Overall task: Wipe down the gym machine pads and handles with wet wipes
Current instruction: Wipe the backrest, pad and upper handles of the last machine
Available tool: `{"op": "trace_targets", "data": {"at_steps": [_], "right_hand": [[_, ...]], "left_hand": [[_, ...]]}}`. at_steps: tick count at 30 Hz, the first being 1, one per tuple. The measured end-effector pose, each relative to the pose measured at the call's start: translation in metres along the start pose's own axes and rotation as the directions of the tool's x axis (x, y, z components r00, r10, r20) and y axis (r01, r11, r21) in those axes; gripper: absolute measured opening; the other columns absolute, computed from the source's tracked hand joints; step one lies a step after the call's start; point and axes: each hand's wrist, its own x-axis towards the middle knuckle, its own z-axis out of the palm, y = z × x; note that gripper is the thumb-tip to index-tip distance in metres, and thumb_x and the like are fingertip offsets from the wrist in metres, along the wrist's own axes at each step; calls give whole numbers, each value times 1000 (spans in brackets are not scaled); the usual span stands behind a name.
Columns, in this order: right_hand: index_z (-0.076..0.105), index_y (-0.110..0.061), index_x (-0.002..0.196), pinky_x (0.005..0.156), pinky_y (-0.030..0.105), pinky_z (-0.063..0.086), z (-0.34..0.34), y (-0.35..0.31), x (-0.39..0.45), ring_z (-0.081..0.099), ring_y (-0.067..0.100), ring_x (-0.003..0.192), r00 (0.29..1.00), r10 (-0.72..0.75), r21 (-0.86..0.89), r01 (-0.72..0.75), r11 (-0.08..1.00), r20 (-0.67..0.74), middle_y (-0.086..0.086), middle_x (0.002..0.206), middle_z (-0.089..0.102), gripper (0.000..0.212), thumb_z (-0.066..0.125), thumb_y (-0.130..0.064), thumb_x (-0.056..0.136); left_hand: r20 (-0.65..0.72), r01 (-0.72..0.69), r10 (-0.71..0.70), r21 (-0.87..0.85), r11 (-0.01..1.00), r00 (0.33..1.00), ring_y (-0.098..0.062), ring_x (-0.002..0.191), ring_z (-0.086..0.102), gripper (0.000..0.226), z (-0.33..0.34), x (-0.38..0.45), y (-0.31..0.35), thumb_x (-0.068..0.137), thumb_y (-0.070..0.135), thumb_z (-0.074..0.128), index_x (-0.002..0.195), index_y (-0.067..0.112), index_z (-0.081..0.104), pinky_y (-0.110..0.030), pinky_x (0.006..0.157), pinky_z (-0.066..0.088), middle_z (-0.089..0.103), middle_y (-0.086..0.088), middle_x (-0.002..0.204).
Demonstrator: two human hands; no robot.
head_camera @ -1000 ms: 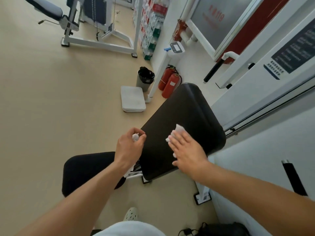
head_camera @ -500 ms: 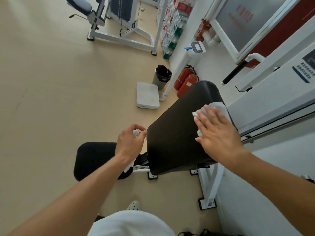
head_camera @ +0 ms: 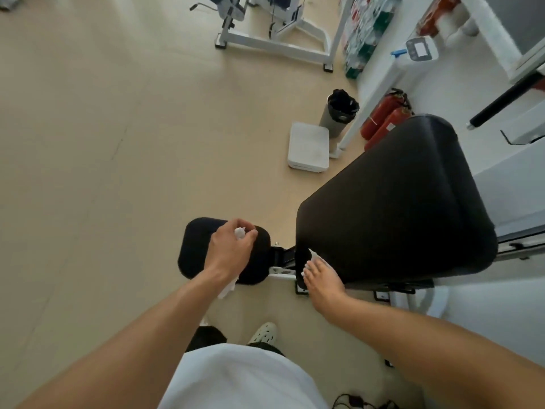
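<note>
- Gripping a crumpled wet wipe [head_camera: 239,232] in curled fingers, the left hand [head_camera: 231,250] is hovering over the small black seat pad [head_camera: 194,252]; whether it is touching the pad cannot be told.
- Trailing below the left wrist is a loose white tail of that wipe.
- Pressing a second wipe [head_camera: 313,256] with straight, spread fingers, the right hand [head_camera: 323,280] is working the lower near corner of the large black back pad [head_camera: 395,208].
- Standing farther right are the white machine frame [head_camera: 501,178] and a black handle [head_camera: 501,104], both apparently untouched.
- Judged risk: the flat-pressed wipe is sitting at the pad's edge, so a stroke running past the corner could be dragging it off onto the floor.
- Judged risk: the bunched left wipe is offering little wet surface, so the seat pad could be getting only partial coverage.
</note>
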Motion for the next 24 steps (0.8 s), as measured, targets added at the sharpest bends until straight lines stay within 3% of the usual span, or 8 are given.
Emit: {"op": "trace_targets", "data": {"at_steps": [3,6,9,12,15,21,22,24], "right_hand": [[60,-15,137,111,45,32,-8,-19,15,58,32,122,997,3,481,36,876,-79,13,127,66,37,39,-17,106],[50,-36,148,100,41,47,-29,-32,28,60,29,119,987,151,993,31,114,-48,6,136,61,46,39,-20,107],[56,-39,144,98,42,54,-65,-41,47,61,25,116,896,415,869,73,-489,158,1,133,63,40,38,-31,109],[64,-26,134,98,41,53,-92,-40,76,63,26,116,854,334,491,108,-864,399,4,127,66,36,51,-39,104],[61,-16,137,106,46,51,-104,-47,106,64,25,117,845,209,138,161,-977,493,4,132,65,41,58,-37,103],[59,-15,140,102,36,49,-123,-97,163,60,25,124,479,466,431,188,-882,744,6,136,62,40,43,-32,108],[52,-19,148,107,33,46,-123,-108,175,56,22,132,514,511,482,202,-853,689,3,145,57,43,40,-34,110],[27,-28,161,115,30,33,-127,-130,201,35,14,147,755,480,546,195,-815,448,-6,162,34,58,39,-47,108]], "left_hand": [[-1,53,-53,35,998,999,-6,86,63,4,-10,1,-26,97,30,63,95,28,67,-19,64,45,67,10,92],[-7,116,-116,70,991,993,-3,83,60,6,-29,9,-51,97,29,63,99,26,67,-16,61,43,66,9,93],[-37,203,-201,71,977,979,-7,83,61,6,-53,28,-76,97,28,62,99,25,67,-17,57,43,65,5,95],[-14,229,-229,98,968,973,-6,83,60,7,-76,54,-99,98,26,61,100,23,67,-20,60,44,65,2,97],[83,209,-226,179,962,971,-6,81,59,9,-99,82,-121,99,27,61,104,22,67,-19,59,41,66,1,95],[188,126,-193,321,939,963,-20,85,65,7,-126,151,-185,98,32,62,99,28,67,-31,66,47,69,-2,92],[195,112,-185,335,935,963,-20,85,65,7,-124,162,-196,98,33,62,100,28,67,-31,67,47,69,-1,93],[198,109,-187,347,932,962,-22,92,64,7,-115,182,-219,98,33,61,101,29,66,-34,74,47,68,-2,98]]}}
